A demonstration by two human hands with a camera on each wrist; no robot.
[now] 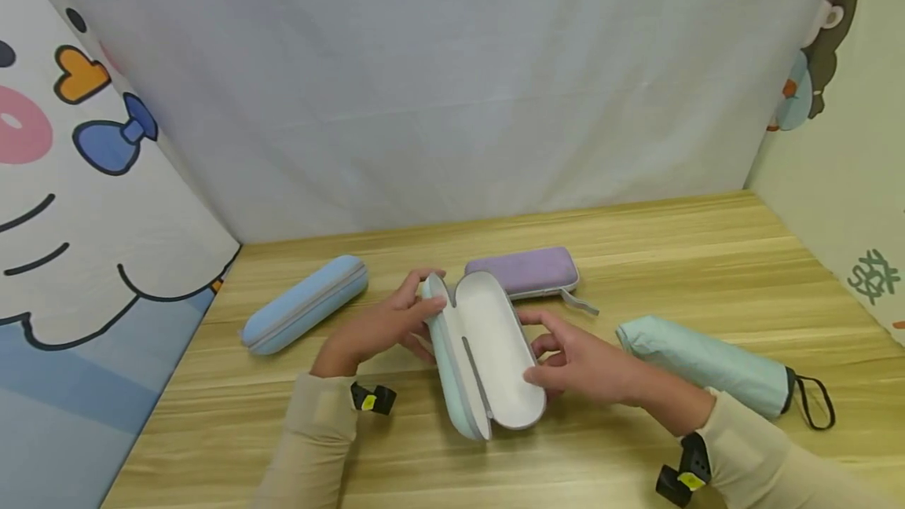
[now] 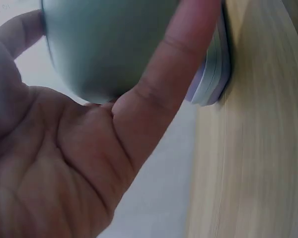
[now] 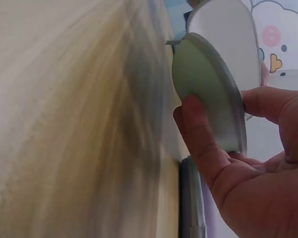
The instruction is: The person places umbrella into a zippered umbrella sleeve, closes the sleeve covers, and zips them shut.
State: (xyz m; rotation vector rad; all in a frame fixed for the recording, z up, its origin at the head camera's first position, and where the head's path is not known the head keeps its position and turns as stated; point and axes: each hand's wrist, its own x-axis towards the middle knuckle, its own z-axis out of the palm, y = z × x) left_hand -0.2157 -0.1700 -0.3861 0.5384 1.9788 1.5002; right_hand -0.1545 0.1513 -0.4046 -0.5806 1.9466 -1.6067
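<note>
A mint-green zip case [image 1: 495, 360] with a white inside stands unzipped and spread wide between the two hands, tilted above the table. My left hand [image 1: 385, 326] grips its left half, thumb over the upper rim and fingers against the outer shell. On the other half, my right hand [image 1: 583, 360] pinches the right rim, with the thumb at the inner edge and fingers beneath. In the right wrist view the green outer shell [image 3: 208, 94] rests between thumb and fingers. The left wrist view shows the curved shell [image 2: 109, 49] within the left hand's grasp.
Behind the case lies a purple zip case [image 1: 530, 269] with a grey strap. A light-blue zip case [image 1: 307, 303] is at the left. On the right, a folded mint umbrella [image 1: 707, 364] with a black loop lies beside the right forearm. A white curtain [image 1: 459, 100] backs the wooden table [image 1: 672, 258].
</note>
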